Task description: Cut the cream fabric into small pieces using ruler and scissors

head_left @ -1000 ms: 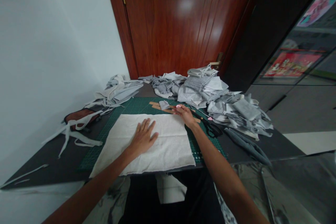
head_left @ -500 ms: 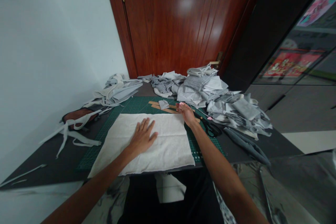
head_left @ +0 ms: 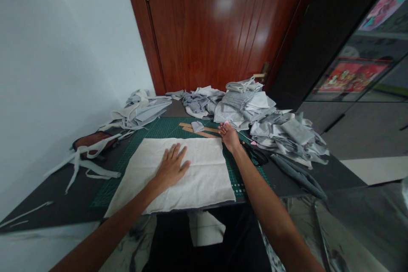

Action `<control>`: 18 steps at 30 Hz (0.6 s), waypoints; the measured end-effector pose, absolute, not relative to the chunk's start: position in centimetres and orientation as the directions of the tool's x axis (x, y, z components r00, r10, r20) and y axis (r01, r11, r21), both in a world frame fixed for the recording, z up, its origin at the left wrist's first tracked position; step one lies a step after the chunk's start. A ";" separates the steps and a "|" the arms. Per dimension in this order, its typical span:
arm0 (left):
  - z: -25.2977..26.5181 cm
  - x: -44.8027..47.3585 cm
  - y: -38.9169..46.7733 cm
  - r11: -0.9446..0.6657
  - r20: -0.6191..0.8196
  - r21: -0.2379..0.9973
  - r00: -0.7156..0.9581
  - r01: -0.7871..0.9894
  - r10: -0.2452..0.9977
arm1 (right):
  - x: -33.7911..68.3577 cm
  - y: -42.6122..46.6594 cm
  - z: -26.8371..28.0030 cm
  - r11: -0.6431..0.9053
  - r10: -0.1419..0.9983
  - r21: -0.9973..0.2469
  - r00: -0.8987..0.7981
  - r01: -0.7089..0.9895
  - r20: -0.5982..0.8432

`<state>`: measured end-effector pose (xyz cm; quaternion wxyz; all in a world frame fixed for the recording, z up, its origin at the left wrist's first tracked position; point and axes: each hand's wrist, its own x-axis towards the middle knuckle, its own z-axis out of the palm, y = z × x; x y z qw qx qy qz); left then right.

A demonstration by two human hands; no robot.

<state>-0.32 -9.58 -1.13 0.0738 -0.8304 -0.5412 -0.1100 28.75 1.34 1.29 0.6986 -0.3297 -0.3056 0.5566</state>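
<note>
A white cloth [head_left: 191,182] lies spread over a green cutting mat [head_left: 153,128]. My left hand [head_left: 172,165] rests flat on the cloth with its fingers apart. Just past the cloth's far right corner is my right hand [head_left: 229,137], palm partly turned up and fingers curled around a small pink piece of tailor's chalk [head_left: 226,123]. Brown wooden rulers [head_left: 204,134] lie on the mat beyond the cloth, with a small folded grey scrap [head_left: 197,126] on them. Black-handled scissors [head_left: 256,155] sit to the right of my right wrist, partly hidden by it.
Grey fabric piles [head_left: 244,104] crowd the back of the dark table [head_left: 73,206], and another pile [head_left: 290,134] is at the right. Cloth strips [head_left: 92,165] lie at the left. A second pink piece [head_left: 253,143] is near the scissors. A wooden door [head_left: 207,29] stands behind.
My right hand has moved slightly right and away from the rulers, with the pink chalk in its fingers. My left hand has stayed flat on the cloth.
</note>
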 end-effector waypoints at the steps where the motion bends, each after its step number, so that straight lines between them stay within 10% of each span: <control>1: -1.2 -0.3 -9.6 -0.404 0.263 -0.004 0.390 0.915 0.882 | 28.8 1.4 1.3 0.161 0.980 -0.801 0.193 -0.577 0.058; 18: -1.1 -2.6 -12.1 -0.537 0.255 -0.014 0.523 0.843 0.814 | 29.5 1.4 1.6 0.170 0.980 -0.770 0.184 -0.615 0.069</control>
